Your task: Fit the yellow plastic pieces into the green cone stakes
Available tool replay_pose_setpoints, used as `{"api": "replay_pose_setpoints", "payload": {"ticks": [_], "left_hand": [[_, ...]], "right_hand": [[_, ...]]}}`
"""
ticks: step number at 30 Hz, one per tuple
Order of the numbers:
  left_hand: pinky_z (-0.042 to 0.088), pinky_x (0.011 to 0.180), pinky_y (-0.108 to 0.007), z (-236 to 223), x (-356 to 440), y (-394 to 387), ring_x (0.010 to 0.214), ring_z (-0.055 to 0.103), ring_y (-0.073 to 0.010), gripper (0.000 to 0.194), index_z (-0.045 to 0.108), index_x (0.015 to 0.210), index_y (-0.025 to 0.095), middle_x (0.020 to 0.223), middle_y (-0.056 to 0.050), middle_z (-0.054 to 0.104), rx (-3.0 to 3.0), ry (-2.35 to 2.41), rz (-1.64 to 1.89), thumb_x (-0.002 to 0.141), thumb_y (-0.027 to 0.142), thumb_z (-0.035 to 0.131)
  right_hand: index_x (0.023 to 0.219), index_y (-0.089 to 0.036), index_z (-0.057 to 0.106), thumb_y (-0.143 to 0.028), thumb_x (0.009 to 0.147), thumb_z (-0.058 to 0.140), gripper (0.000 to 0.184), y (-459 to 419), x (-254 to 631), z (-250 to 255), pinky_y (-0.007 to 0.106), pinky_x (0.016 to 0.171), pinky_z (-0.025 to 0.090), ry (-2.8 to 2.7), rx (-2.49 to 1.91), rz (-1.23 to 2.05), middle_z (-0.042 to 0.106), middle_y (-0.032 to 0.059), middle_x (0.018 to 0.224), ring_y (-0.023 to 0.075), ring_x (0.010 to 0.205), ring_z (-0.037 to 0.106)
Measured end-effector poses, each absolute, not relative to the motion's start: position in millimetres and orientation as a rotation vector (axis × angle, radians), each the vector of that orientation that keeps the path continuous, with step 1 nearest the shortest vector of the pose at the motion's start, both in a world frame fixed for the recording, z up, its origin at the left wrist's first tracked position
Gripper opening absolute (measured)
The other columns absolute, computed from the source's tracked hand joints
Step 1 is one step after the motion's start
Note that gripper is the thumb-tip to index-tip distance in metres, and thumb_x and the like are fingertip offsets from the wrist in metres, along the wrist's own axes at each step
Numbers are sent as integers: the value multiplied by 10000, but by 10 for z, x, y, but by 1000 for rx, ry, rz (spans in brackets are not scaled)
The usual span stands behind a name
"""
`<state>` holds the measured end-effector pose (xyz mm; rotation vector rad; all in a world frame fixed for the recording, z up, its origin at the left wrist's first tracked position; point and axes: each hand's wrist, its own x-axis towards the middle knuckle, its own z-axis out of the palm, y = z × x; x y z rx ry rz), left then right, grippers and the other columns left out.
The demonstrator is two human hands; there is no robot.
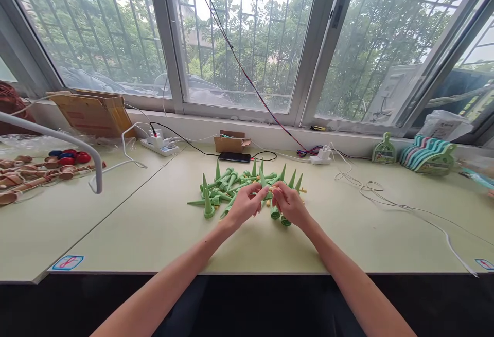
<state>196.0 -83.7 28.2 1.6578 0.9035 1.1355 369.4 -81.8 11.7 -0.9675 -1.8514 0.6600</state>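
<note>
In front of me, my left hand (247,204) is closed around a green plastic spike (262,178), whose pointed end rises above the fingers. My right hand (288,202) meets it, pinching a small yellow piece (271,189) against the spike; the exact contact is partly hidden by fingers. Around both hands lies a pile of similar green spikes (222,185), some upright, others on their sides. One upright spike (208,206) stands left of my left hand. Two spikes (285,220) lie with their hollow round ends facing me, just below my right hand. Small yellow bits show among the pile.
Behind the pile are a black phone (234,157) and a small open cardboard box (231,144). Power strips (320,157) and loose white cables (370,188) lie rightward. Wooden toys (50,164) sit at left, near a grey metal tube (73,139). Small dustpans (426,154) stand at right.
</note>
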Motion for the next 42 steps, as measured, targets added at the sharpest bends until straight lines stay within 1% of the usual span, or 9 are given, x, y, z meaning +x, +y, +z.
{"api": "replay_pose_setpoints", "payload": {"ticks": [6,12,21,26,30,32,35,38,42], "left_hand": [[347,379,-198,273,1956,-830,398,464,-70,427,428,689,192,535,62,459,1676,900,1156,867,557,562],[352,366,-194,258,1944,-823,414,476,-57,414,430,733,192,665,45,507,1681,917,1166,863,559,571],[339,360,-183,228,1943,-802,443,487,-46,381,511,790,183,784,17,560,1690,933,1195,829,545,624],[326,371,-185,251,1950,-818,447,447,-45,335,592,846,171,762,5,579,1718,960,1208,824,502,644],[395,424,-187,227,1949,-797,490,449,-50,279,640,902,167,816,-16,592,1822,954,1254,846,440,633],[438,462,-190,201,1951,-783,530,467,-54,236,648,896,171,870,-24,583,1900,935,1281,853,402,628],[467,494,-186,168,1957,-774,578,481,-61,173,643,878,181,892,-20,545,1995,923,1297,855,352,630],[480,509,-182,144,1963,-776,607,486,-67,120,633,882,188,898,-18,532,2051,912,1314,858,305,631],[480,505,-179,107,1961,-762,590,476,-57,67,631,902,193,912,-17,533,2120,877,1336,864,247,624]], "right_hand": [[925,-214,499,-511,1002,372,332,-807,3698,99,223,480,387,-1862,-962,666,573,-31,608,101,446,466],[907,-217,498,-525,993,382,341,-811,3702,98,220,473,382,-1864,-964,675,553,-38,580,101,438,460],[907,-226,501,-541,986,384,346,-799,3707,81,216,455,379,-1852,-975,699,531,-43,566,104,434,445],[903,-224,507,-516,990,391,326,-795,3711,73,213,463,376,-1849,-964,706,525,-45,567,102,442,433],[809,-224,477,-511,998,382,357,-791,3709,69,216,477,374,-1838,-970,702,525,-38,557,106,459,442],[737,-223,437,-524,1000,369,406,-787,3707,66,220,483,374,-1834,-983,692,522,-33,545,107,463,445],[664,-221,395,-537,1005,344,468,-784,3703,60,229,492,378,-1825,-999,692,521,-23,528,110,464,452],[610,-213,405,-541,1006,335,519,-784,3697,59,236,495,380,-1812,-1018,693,529,-9,521,110,464,457],[535,-198,450,-536,1005,336,590,-796,3684,74,245,492,369,-1815,-1054,657,517,3,489,107,444,443]]}}
